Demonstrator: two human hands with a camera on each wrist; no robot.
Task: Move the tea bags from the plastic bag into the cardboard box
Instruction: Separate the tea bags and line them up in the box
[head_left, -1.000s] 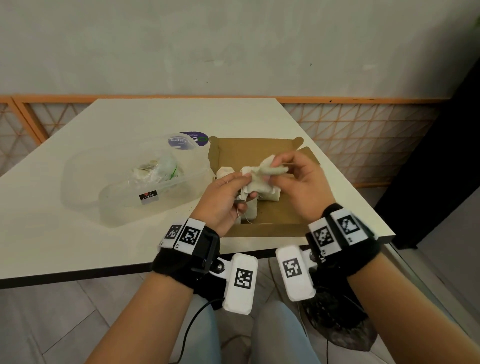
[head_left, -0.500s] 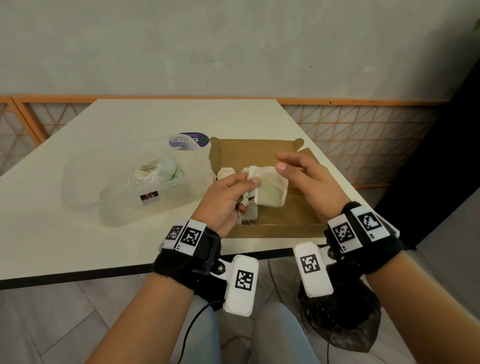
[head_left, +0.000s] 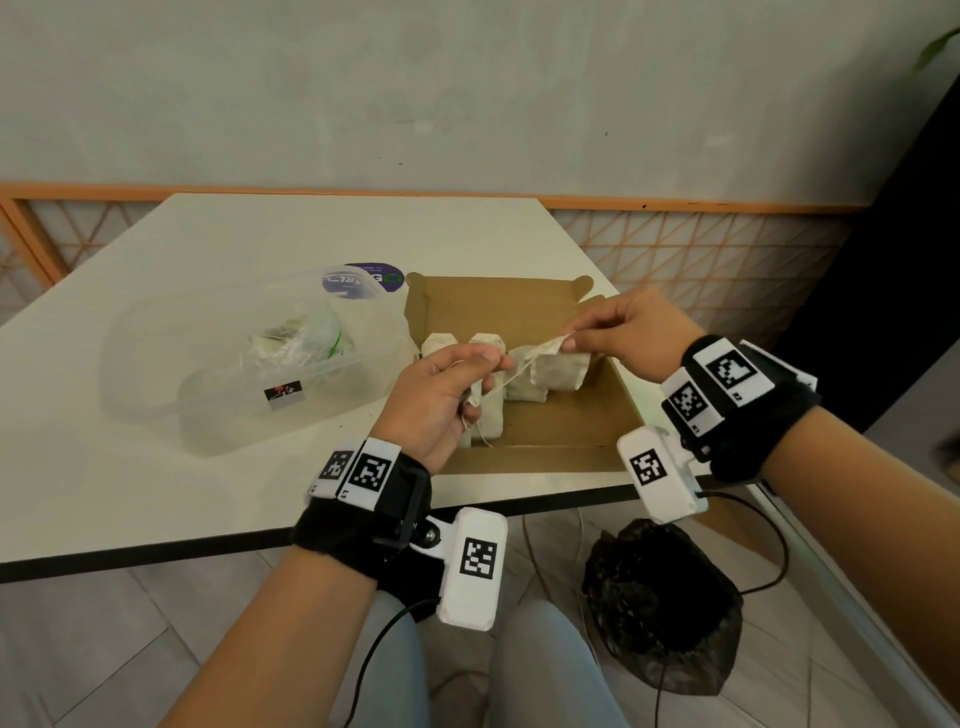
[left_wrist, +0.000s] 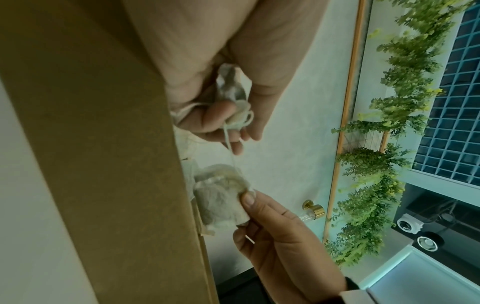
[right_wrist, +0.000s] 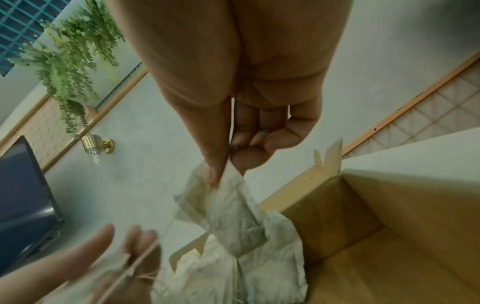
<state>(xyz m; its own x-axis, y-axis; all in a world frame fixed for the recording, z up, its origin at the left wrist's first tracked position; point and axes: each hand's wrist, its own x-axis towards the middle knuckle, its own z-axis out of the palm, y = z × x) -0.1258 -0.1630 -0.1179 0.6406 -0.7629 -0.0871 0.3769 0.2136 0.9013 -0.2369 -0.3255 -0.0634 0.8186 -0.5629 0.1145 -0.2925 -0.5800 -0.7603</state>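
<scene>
Over the open brown cardboard box (head_left: 550, 415), the right hand (head_left: 628, 332) pinches 1 pale paper tea bag (head_left: 545, 349) by its corner; the left hand (head_left: 441, 395) grips its crumpled tag and white string (left_wrist: 230, 144).

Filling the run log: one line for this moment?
left hand: pinches string | right hand: pinches tea bag | over cardboard box

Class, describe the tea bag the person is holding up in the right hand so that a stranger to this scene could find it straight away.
Find the open cardboard box at the white table's near right corner. Above it, the right hand pinches one tea bag by its top. Unlike the bags standing in the box, it hangs in the air.
</scene>
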